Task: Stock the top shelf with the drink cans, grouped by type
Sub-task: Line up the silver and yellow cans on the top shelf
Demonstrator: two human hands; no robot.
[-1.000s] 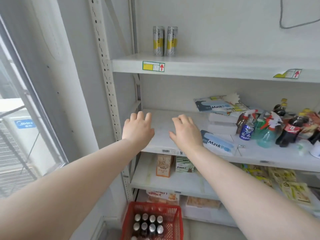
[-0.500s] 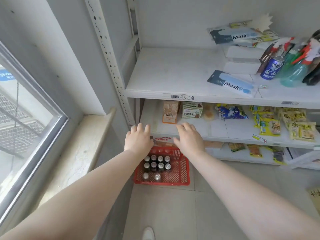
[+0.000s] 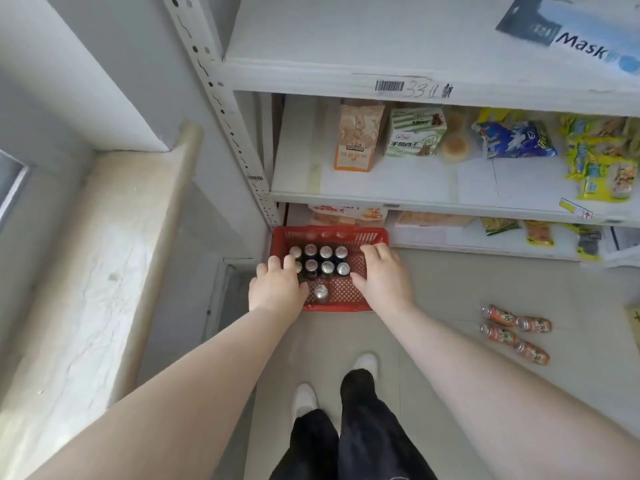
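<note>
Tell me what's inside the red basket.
The basket holds upright cans in rows, plus one nearer. The left hand covers its left side, so the count is unclear.

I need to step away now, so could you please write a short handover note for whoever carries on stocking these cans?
Left hand: open, empty, over the left side of the red basket.
Right hand: open, empty, over the basket's right side.
Cans in the basket: standing upright in rows on the floor in front of the shelving, none gripped yet.
Orange cans: four lying on the floor to the right.
Done: top shelf is out of view, so I cannot tell.
Left: lift the basket cans, then the orange ones, up by type.
</note>
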